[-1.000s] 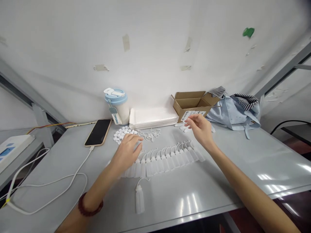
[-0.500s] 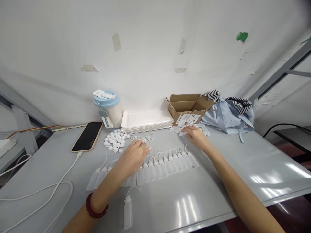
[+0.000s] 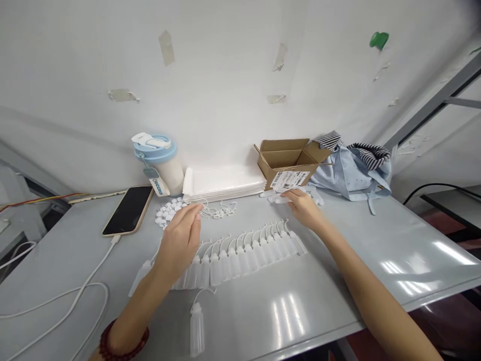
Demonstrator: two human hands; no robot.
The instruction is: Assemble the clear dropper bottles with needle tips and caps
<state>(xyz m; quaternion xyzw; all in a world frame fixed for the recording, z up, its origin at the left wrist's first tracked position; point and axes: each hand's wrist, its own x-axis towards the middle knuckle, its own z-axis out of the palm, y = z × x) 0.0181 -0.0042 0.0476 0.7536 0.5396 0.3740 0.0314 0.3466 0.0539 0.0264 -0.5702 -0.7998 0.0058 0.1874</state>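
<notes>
The right hand [image 3: 305,209], right of centre, touches bottles [image 3: 277,199], likely light, squeezable, best held mid-body; the left hand [image 3: 179,244], left of centre, bunches fingertips near tubes [image 3: 216,215], any pinch by either unclear.

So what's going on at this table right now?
A person is working with both bare hands. The right hand is at some loose translucent pieces in front of the open cardboard box. The left hand is beside the white caps and white cords; whether either hand grips anything is unclear. Small corded bottles lie in a row, with one single bottle lying apart, nearer the person.
</notes>
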